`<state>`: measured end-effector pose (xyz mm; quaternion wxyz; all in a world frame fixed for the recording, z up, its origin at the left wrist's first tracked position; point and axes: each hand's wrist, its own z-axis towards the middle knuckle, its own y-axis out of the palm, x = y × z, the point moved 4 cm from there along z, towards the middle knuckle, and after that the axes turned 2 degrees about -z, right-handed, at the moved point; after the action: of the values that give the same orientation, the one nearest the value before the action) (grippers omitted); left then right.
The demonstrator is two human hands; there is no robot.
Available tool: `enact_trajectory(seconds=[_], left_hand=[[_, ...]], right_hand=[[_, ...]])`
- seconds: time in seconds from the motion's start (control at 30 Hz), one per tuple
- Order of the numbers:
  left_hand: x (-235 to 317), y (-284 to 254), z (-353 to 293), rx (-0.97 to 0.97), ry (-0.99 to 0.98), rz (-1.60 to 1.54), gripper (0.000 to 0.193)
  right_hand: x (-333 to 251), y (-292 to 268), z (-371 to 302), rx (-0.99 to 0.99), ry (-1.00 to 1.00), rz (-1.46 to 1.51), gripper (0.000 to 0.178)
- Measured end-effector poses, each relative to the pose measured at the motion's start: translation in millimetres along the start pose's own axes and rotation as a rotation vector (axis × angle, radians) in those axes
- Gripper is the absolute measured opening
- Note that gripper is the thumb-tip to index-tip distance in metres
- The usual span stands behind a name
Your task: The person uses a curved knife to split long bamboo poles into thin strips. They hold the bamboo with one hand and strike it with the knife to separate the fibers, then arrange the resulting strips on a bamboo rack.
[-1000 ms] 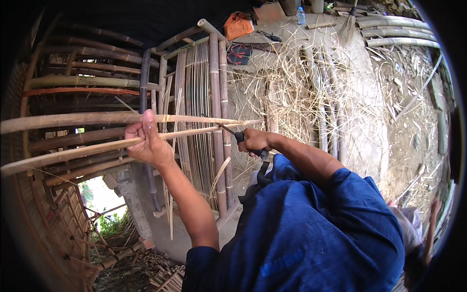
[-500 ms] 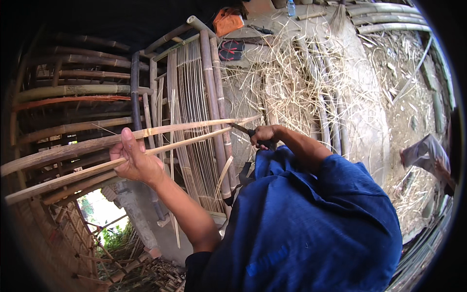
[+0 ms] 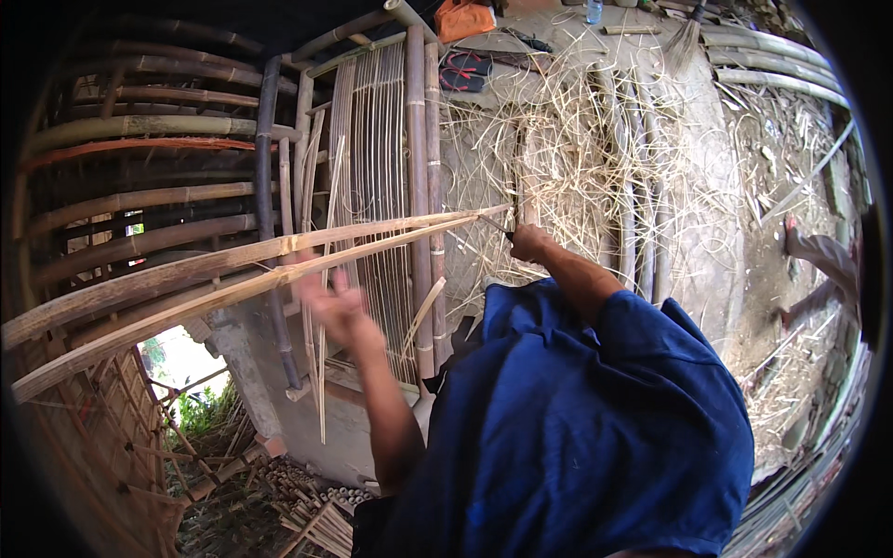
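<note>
Legible text, labels, numbers, signs: none. Candidate surfaces checked: water bottle [image 3: 593,12], far edge of floor [image 3: 699,246], cut by frame, any print too small to tell. Orange bag [image 3: 464,20], same edge, left of bottle: any lettering too small to tell. Black-and-red sandals [image 3: 463,71], near bag: any marking too small to tell. Blue shirt [image 3: 595,418]: nothing readable among folds.

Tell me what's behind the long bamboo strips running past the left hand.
Behind the bamboo strips are the slatted bamboo frame and, farther left, bamboo poles. The stretches directly covered by the strips and the blurred left hand cannot be seen.
</note>
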<state>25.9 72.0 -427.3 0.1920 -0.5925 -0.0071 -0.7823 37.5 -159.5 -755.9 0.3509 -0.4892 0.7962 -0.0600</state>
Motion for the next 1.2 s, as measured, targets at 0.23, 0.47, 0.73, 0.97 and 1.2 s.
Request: enact_trajectory(seconds=[0.23, 0.47, 0.73, 0.97, 1.2], left_hand=[[-49, 56, -14, -0.077, -0.138, 0.065, 0.039], [6, 81, 21, 0.322, 0.015, 0.063, 0.026], [27, 160, 6, 0.232, 0.185, -0.172, 0.018], [43, 202, 25, 0.233, 0.165, -0.157, 0.024], [172, 188, 59, 0.250, 0.238, -0.121, 0.028]], right_hand=[[-17, -27, -47, -0.001, -0.210, -0.251, 0.030], [-4, -82, -100, 0.062, -0.230, -0.206, 0.031], [38, -112, -128, 0.096, -0.121, -0.278, 0.028], [53, -120, -124, 0.128, -0.210, -0.342, 0.026], [71, -76, -70, 0.191, -0.237, -0.184, 0.033]])
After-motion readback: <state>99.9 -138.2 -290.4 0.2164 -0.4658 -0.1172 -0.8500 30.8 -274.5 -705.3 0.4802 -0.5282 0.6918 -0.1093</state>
